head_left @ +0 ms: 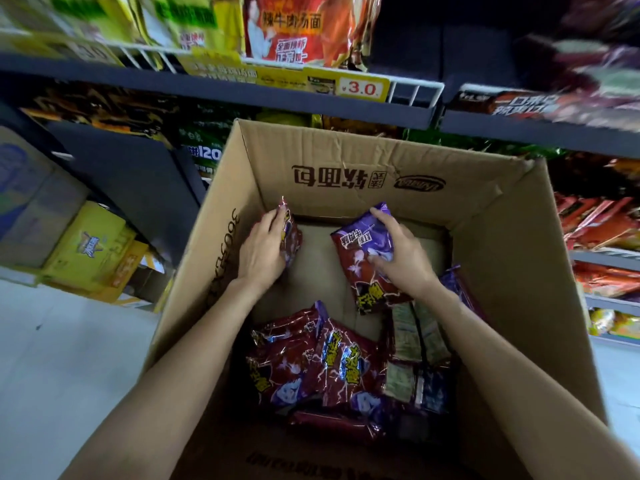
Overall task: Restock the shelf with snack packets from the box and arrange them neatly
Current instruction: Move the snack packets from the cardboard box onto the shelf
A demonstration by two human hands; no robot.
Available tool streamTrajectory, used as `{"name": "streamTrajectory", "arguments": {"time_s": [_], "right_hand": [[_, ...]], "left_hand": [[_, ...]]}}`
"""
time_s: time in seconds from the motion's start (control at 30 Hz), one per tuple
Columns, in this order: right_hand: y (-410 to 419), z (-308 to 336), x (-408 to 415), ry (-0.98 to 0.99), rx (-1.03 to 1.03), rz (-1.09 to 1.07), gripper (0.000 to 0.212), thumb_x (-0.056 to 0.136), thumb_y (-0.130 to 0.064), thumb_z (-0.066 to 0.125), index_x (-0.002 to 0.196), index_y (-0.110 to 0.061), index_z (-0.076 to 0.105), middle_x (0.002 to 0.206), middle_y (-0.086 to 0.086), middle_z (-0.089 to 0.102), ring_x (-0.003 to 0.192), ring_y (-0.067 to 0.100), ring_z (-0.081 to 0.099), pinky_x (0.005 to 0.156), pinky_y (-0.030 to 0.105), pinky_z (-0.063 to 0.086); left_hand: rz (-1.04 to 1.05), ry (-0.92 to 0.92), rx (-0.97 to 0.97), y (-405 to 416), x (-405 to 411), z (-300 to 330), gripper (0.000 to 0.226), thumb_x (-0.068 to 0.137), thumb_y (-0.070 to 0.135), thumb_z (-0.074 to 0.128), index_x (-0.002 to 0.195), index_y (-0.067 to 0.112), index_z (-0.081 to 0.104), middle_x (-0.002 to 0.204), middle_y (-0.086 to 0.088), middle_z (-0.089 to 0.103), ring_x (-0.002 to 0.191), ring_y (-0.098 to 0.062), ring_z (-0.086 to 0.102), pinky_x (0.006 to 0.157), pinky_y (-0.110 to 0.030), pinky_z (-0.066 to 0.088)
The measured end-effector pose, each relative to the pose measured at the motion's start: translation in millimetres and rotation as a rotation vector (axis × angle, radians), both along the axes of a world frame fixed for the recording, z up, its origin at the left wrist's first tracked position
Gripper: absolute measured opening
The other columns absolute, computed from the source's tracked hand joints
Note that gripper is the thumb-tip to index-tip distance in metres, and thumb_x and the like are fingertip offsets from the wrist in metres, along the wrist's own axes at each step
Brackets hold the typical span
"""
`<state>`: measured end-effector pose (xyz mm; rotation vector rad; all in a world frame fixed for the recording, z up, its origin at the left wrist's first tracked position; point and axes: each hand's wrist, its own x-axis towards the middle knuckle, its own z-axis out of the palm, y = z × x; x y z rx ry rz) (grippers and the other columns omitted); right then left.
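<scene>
Left hand point(261, 247) is reaching down into the cardboard box point(502, 237), forearm coming in from bottom left, palm facing right, fingers curling round a dark red packet point(292, 237) that's standing on edge near the box's left wall. Most of that packet is hiding behind the hand; only a strip w/ a purple top corner is showing.

Right hand point(403, 252) is reaching in from bottom right, back of hand up, fingers spreading over and gripping a second red-and-purple packet point(363, 258), which is tilting, purple end toward the far wall, lower end w/ yellow lettering pointing back at the person. Thumb is pressing on its face.

More packets point(311, 362) are lying in a loose heap at the near side of the box, overlapping; a couple of greenish packs point(415, 330) are sitting beside them under the right forearm, partly covered, print too blurry to read. The near bottom of the box is dark, contents hard to make out.

Shelf point(242, 95) is running across the top, just beyond the box, carrying red and green bags and a yellow price tag point(362, 88) reading 3.0. Bags at top left and top right are smearing w/ blur. Yellow cartons point(93, 251) are sitting on the floor at left, cut off by the frame edge.
</scene>
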<state>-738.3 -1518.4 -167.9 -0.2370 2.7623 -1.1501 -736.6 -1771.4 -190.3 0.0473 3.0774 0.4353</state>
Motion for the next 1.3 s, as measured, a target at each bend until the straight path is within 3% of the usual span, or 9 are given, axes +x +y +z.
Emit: {"name": "streamTrajectory", "arguments": {"time_s": [0.17, 0.3, 0.5, 0.63, 0.73, 0.8, 0.93, 1.17, 1.3], "right_hand": [[32, 66, 17, 0.095, -0.19, -0.059, 0.081, 0.081, -0.015, 0.074, 0.142, -0.039, 0.027, 0.137, -0.002, 0.048, 0.11, 0.018, 0.059, 0.086, 0.039, 0.053], [55, 103, 27, 0.094, -0.342, -0.148, 0.089, 0.077, -0.021, 0.078, 0.144, -0.038, 0.022, 0.123, -0.005, 0.057, 0.101, 0.005, 0.063, 0.088, 0.026, 0.053], [91, 137, 33, 0.178, -0.248, -0.313, 0.049, 0.075, -0.034, 0.078, 0.116, -0.016, 0.057, 0.1, -0.004, 0.068, 0.088, 0.012, 0.066, 0.079, 0.026, 0.052], [128, 157, 44, 0.246, -0.34, -0.329, 0.031, 0.083, -0.03, 0.07, 0.106, -0.019, 0.053, 0.094, -0.01, 0.067, 0.076, -0.006, 0.065, 0.064, 0.016, 0.053], [165, 180, 45, 0.365, -0.224, -0.357, 0.03, 0.087, -0.033, 0.064, 0.104, -0.018, 0.045, 0.085, -0.007, 0.067, 0.072, 0.009, 0.067, 0.061, 0.036, 0.056], [192, 202, 40, 0.442, -0.138, -0.396, 0.032, 0.088, -0.036, 0.063, 0.104, -0.016, 0.044, 0.081, 0.003, 0.067, 0.068, 0.026, 0.065, 0.059, 0.045, 0.053], [233, 255, 14, 0.687, 0.12, -0.47, 0.042, 0.089, -0.034, 0.062, 0.117, -0.01, 0.044, 0.078, 0.009, 0.065, 0.066, 0.035, 0.059, 0.055, 0.036, 0.04], [226, 321, -85, 0.925, 0.924, -0.325, 0.047, 0.076, -0.021, 0.075, 0.115, -0.016, 0.049, 0.071, 0.006, 0.062, 0.05, 0.03, 0.061, 0.045, 0.024, 0.021], [199, 316, -141, 0.784, 1.19, -0.05, 0.038, 0.091, -0.005, 0.049, 0.127, -0.013, 0.042, 0.104, 0.004, 0.063, 0.091, 0.025, 0.066, 0.058, 0.029, 0.034]], "left_hand": [[0.013, 0.143, 0.335, 16, -2, 47, 0.082, 0.079, 0.004, 0.069, 0.148, 0.018, 0.028, 0.145, -0.004, 0.036, 0.129, -0.021, 0.04, 0.105, -0.025, 0.031], [-0.004, 0.233, 0.525, 36, 2, 98, 0.08, 0.077, 0.005, 0.074, 0.145, 0.018, 0.034, 0.136, 0.006, 0.041, 0.12, -0.001, 0.039, 0.098, -0.006, 0.025], [-0.124, 0.292, 0.595, 83, 17, 167, 0.076, 0.081, 0.006, 0.071, 0.145, 0.026, 0.035, 0.141, 0.009, 0.041, 0.124, 0.003, 0.038, 0.103, -0.019, 0.035], [-0.131, 0.386, 0.524, 115, 23, 208, 0.073, 0.084, 0.005, 0.067, 0.146, 0.025, 0.033, 0.147, 0.007, 0.037, 0.128, -0.01, 0.042, 0.105, -0.029, 0.04], [-0.129, 0.502, 0.299, 141, 32, 236, 0.067, 0.088, 0.007, 0.063, 0.146, 0.019, 0.031, 0.143, 0.006, 0.04, 0.096, -0.034, 0.059, 0.086, -0.029, 0.041], [-0.127, 0.607, 0.296, 156, 29, 244, 0.067, 0.088, 0.005, 0.063, 0.145, 0.019, 0.033, 0.141, 0.011, 0.037, 0.106, -0.035, 0.059, 0.083, -0.039, 0.048], [-0.118, 0.712, 0.475, 180, -4, 243, 0.074, 0.082, 0.009, 0.07, 0.146, 0.018, 0.034, 0.141, 0.007, 0.04, 0.128, -0.003, 0.037, 0.104, -0.02, 0.038], [-0.081, 0.738, 0.3, 220, -60, 267, 0.095, 0.077, 0.02, 0.077, 0.15, 0.024, 0.017, 0.149, -0.003, 0.033, 0.124, -0.023, 0.048, 0.083, -0.035, 0.054], [-0.127, 0.749, 0.154, 235, -94, 273, 0.092, 0.077, 0.011, 0.075, 0.15, 0.02, 0.019, 0.149, -0.005, 0.034, 0.11, -0.027, 0.058, 0.068, -0.036, 0.057]]}}
